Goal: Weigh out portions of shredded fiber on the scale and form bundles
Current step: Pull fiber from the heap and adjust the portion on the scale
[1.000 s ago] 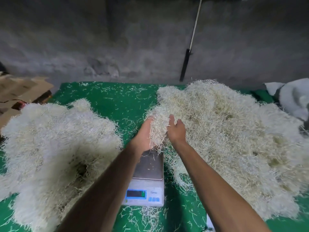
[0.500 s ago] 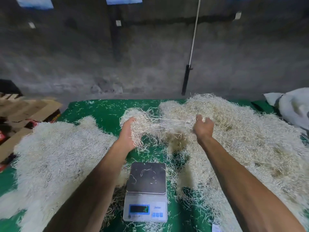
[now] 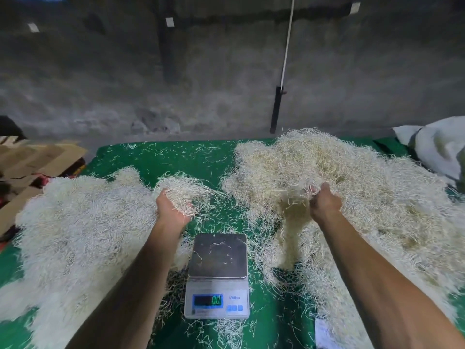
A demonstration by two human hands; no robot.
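A small digital scale (image 3: 218,275) stands on the green cloth between my forearms, its steel pan bare but for a few stray strands. My left hand (image 3: 171,210) holds a handful of pale shredded fiber (image 3: 185,191) above the cloth, beside the left heap (image 3: 83,222). My right hand (image 3: 324,205) grips a clump of fiber (image 3: 294,197) at the near edge of the big right heap (image 3: 352,187); strands hang down from it.
The green cloth (image 3: 181,157) is strewn with loose strands. Cardboard sheets (image 3: 32,159) lie off the left edge. A white sack (image 3: 437,147) sits at the far right. A grey wall with a white cord and black handle (image 3: 276,107) rises behind.
My hands have pulled apart from one shared clump above the scale; the left carried its handful leftward, the right stayed at the right heap. The scale pan is now uncovered.
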